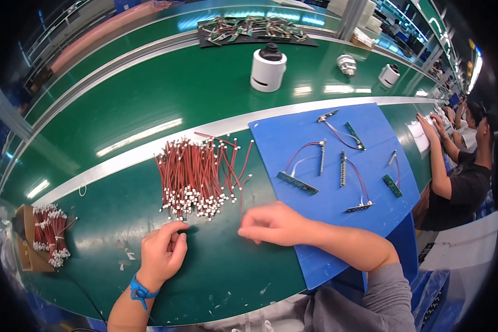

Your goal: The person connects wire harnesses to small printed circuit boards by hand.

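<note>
the left hand [163, 252] is half curled, just before the near end of the pile of red cables [185, 171] with white ends, which lies on the green table [216, 282]. the right hand [276, 224] has its fingers bent, near the same pile and partly over the edge of the blue sheet [293, 127]. i cannot tell if either hand grips a cable. on the sheet, small circuit boards [297, 183] with wires lie apart. at far left, a cardboard box [27, 235] holds more red cables [51, 235].

Wire pile [188, 174]: left of the sheet [293, 130], beyond the left hand [161, 253]
Sheet: right, circuit boards [297, 182] on it
Carton [41, 265]: left, wire bundles [50, 235] inside
Cylinder [266, 74]: far, beyond the sheet
Tray [299, 41]: behind the cylinder
</note>
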Motion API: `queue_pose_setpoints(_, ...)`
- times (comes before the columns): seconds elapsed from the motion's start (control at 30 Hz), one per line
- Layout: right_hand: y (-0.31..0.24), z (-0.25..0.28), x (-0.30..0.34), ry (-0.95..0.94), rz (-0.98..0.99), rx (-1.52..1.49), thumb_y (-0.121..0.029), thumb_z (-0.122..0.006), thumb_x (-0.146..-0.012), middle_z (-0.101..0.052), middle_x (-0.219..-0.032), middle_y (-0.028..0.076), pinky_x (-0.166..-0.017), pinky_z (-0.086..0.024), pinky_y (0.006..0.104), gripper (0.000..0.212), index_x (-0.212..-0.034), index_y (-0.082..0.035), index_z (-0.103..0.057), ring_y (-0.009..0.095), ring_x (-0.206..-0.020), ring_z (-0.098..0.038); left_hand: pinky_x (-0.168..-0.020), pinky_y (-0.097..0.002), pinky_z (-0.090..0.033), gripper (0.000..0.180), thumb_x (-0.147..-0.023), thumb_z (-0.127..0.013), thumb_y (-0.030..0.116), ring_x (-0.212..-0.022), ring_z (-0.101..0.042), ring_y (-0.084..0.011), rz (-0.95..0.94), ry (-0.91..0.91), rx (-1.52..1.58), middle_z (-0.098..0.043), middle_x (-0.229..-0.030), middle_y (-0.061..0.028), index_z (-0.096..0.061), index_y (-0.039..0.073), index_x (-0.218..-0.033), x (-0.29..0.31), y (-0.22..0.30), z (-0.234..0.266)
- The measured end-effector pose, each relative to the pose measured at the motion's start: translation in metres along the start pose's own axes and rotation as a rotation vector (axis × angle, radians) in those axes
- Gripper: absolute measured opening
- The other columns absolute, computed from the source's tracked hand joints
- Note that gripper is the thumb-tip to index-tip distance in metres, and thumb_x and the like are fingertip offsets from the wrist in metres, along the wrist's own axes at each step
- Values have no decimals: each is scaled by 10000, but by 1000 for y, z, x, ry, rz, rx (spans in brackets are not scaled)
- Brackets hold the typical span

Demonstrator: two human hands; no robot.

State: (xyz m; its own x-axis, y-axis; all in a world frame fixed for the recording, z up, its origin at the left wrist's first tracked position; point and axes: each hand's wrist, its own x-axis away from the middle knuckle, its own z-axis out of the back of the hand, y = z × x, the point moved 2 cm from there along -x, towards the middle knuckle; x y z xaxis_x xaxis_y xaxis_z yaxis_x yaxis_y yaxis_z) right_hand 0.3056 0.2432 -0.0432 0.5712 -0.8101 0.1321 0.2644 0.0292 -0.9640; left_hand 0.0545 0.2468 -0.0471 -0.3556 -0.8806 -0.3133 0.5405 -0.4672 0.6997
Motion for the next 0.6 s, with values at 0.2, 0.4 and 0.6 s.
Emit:
queue_pose_setpoints(0.2,-56,18,5,260,1,49,-195,-571,-882,-612,-797,21,-608,-455,246,266,-1112,-65,-540,81,-659,-564,-434,-275,-373,171,-731,-601,-19,-428,-461,-151,1,33,17,-442,-510,-28,-604,54,-886,1,7,10)
queue_pose_setpoints(0.4,-52,219,-3,910,6,564,-203,-596,-812,-629,-778,63,-634,-465,274,328,-1109,-63,-583,125,-693,-578,-439,-293,-395,150,-723,-614,12,-435,-495,-175,-7,34,18,-483,-511,-36,-618,70,-861,-3,12,20)
queue_pose_setpoints(0.6,47,426,5,1364,-782,917,-375,-661,-733,-621,-1066,163,-860,-463,417,535,-1154,-69,-541,331,-1010,-581,-439,-294,-396,159,-709,-619,11,-430,-496,-185,-37,32,-13,-489,-507,-33,-623,73,-855,-19,6,23)
